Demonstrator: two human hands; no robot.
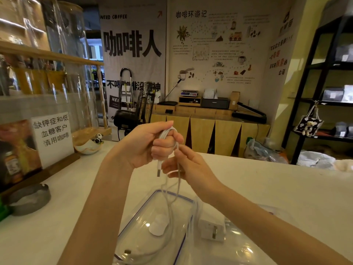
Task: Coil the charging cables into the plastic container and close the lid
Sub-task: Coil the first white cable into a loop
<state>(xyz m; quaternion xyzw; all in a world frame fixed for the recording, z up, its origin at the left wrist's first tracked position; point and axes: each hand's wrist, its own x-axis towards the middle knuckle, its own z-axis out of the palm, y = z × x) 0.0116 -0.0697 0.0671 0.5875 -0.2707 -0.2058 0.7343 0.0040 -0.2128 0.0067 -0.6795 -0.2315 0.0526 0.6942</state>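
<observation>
My left hand (pixel 150 144) is closed around several loops of a white charging cable (pixel 168 132), held above the counter. Its USB plug (pixel 159 168) hangs down below the fist. My right hand (pixel 183 165) pinches the loose run of the same cable, which drops in a loop (pixel 172 196) toward the containers. Below stands a clear plastic lid or tray with a blue seal (pixel 152 199); a white round charger puck (pixel 158 224) lies on it. Beside it, a white power adapter (pixel 212 228) rests in a clear plastic container (pixel 238 251).
A white counter (pixel 267 184) carries everything. At the left stand a sign in a wooden holder (pixel 53 138), a grey ashtray (pixel 30 199), a small dish with a panda figure (pixel 89 146) and a bottle (pixel 13 167). Black shelving (pixel 315 92) is at the right.
</observation>
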